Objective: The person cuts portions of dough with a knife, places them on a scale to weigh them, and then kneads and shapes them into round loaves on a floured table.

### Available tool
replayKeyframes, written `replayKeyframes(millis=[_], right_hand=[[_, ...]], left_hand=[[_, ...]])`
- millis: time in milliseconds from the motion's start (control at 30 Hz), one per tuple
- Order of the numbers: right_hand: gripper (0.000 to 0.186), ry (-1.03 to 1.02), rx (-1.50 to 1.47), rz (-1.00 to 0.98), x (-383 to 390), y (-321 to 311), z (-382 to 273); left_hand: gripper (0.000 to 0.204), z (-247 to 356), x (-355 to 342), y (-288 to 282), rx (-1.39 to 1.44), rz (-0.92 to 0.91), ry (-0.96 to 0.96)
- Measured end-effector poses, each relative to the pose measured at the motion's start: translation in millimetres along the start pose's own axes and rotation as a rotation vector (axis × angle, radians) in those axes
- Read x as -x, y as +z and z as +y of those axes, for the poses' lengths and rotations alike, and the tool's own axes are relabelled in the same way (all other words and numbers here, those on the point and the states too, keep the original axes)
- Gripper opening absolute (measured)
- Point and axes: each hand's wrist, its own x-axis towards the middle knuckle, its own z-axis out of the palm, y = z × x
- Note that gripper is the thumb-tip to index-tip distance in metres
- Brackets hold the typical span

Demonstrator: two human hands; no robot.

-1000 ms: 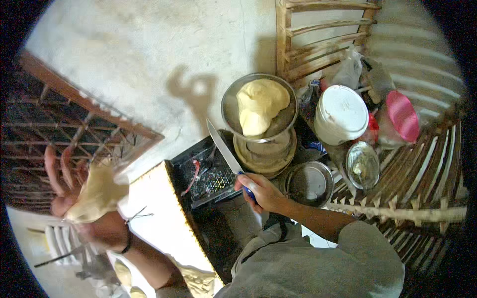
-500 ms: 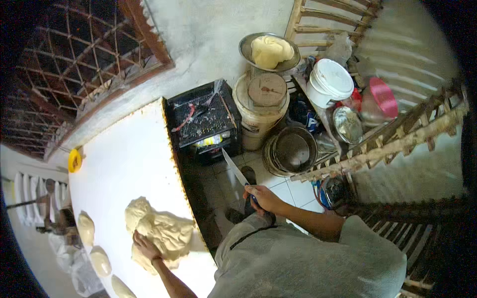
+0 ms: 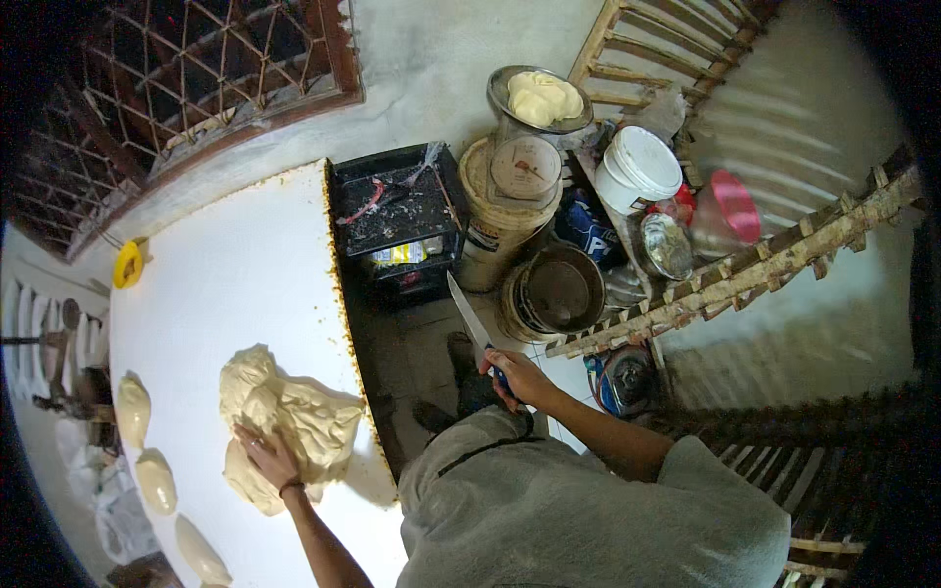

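My left hand lies with fingers spread on a large, soft, folded mass of pale dough on the white worktable. My right hand grips a long knife by its dark blue handle, blade angled up and forward over the floor. Several smooth dough pieces sit along the table's left edge. Ahead of me, another lump of dough rests in a round metal pan, raised above a large tub.
A black rack with trays stands beside the table. Stacked dark pans, a white lidded bucket and a pink container are to the right, along a slatted wooden railing. A yellow ring-shaped object lies near the window.
A second ago my left hand was raised at the left with dough in it; it has come down onto the dough mass. The view has shifted, showing more of the table.
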Motion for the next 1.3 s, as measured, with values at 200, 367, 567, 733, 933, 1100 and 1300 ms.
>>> replayKeyframes(millis=[200,367,567,733,933,1100,1300], right_hand=[[0.048,0.055,0.013,0.046,2,5,1],[0.047,0.092,0.029,0.024,-14,13,-1],[0.048,0.073,0.112,0.000,-37,21,-14],[0.046,0.116,0.198,-0.120,-70,38,-12],[0.043,-0.137,0.344,-0.398,-100,118,-18],[0.044,-0.037,0.363,-0.614,-91,170,-35],[0.050,0.013,0.574,-0.943,-76,238,-19]], left_hand=[[0.058,33,27,-11,0.349,0.136,-0.039],[0.042,21,50,1,0.730,0.173,-0.131],[0.070,76,79,-19,0.469,0.218,-0.079],[0.056,66,80,6,0.006,0.154,0.159],[0.053,56,73,-45,0.150,0.350,-0.119],[0.025,60,76,-54,0.615,0.332,-0.262],[0.012,41,121,-59,0.599,0.498,-0.439]])
